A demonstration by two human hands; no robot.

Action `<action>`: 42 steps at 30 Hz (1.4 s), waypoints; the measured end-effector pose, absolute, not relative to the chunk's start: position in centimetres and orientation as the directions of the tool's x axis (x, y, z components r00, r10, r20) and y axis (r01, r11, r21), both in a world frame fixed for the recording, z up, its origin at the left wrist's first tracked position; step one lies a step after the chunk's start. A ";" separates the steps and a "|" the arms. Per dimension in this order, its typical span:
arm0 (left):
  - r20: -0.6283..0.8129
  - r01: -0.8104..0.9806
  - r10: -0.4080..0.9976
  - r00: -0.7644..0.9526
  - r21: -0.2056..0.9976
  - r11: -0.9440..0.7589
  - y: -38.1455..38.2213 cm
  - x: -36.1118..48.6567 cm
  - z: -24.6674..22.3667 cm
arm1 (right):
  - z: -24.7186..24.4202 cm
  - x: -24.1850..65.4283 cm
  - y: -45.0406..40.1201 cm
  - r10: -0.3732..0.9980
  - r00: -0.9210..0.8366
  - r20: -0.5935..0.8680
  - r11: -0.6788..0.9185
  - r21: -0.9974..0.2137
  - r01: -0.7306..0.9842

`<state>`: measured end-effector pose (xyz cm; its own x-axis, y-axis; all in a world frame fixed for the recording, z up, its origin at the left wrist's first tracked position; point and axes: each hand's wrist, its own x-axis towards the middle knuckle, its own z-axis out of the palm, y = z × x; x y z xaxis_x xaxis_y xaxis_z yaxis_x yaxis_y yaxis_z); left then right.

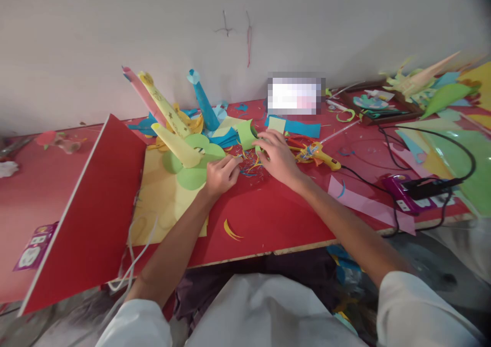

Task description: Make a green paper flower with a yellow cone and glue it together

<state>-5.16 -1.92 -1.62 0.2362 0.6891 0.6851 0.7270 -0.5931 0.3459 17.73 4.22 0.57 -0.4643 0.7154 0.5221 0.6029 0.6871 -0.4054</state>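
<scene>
My right hand [279, 155] is curved round the near edge of a curled piece of green paper [246, 134], its fingertips bent against it. Close by on the left, my left hand [222, 174] is closed with thumb and fingers together; whatever they pinch is too small to make out. Between and beneath the hands lie thin paper shavings [249, 165] in several colours. A pale yellow paper cone [178, 147] rests on green paper petals [192, 177] left of my left hand. A yellow glue gun [325, 158] lies just right of my right hand.
Pink, star-patterned yellow and blue paper cones [206, 104] stand at the back left. A red divider [88, 209] borders the left side. On the right are a purple power strip [408, 193] with black cables, a pink strip [368, 203] and a dark tray [383, 109].
</scene>
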 end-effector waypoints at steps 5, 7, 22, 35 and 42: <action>0.672 0.740 0.712 0.203 0.371 -0.561 -1.8 -5.5 -1.6 | 0.7 15.2 10.2 0.775 -0.517 0.363 0.632 -0.451 0.631; 0.669 0.735 0.720 0.186 0.392 -0.553 -1.8 -5.6 -1.6 | 1.0 14.4 11.7 0.786 -0.554 0.275 0.606 -0.521 0.601; 0.706 0.651 0.696 -0.129 0.590 -0.478 -1.3 -5.9 -1.5 | 3.6 12.7 6.6 0.735 -0.438 0.518 0.676 -0.515 0.526; 0.737 0.556 0.673 0.068 0.532 -0.638 -1.3 -5.8 -0.8 | 1.3 15.4 1.1 0.848 -0.459 0.264 0.220 -0.964 -0.147; 0.462 0.325 0.879 -0.119 0.855 -0.405 -1.1 -5.3 -1.9 | 0.8 15.5 1.0 0.875 -0.426 0.230 0.088 -0.941 -0.328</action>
<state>-5.32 -1.13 -1.92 -0.1186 0.8792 0.4615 0.3252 -0.4048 0.8546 15.46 0.99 0.79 -0.4260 0.8749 0.2302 -0.3276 0.0880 -0.9407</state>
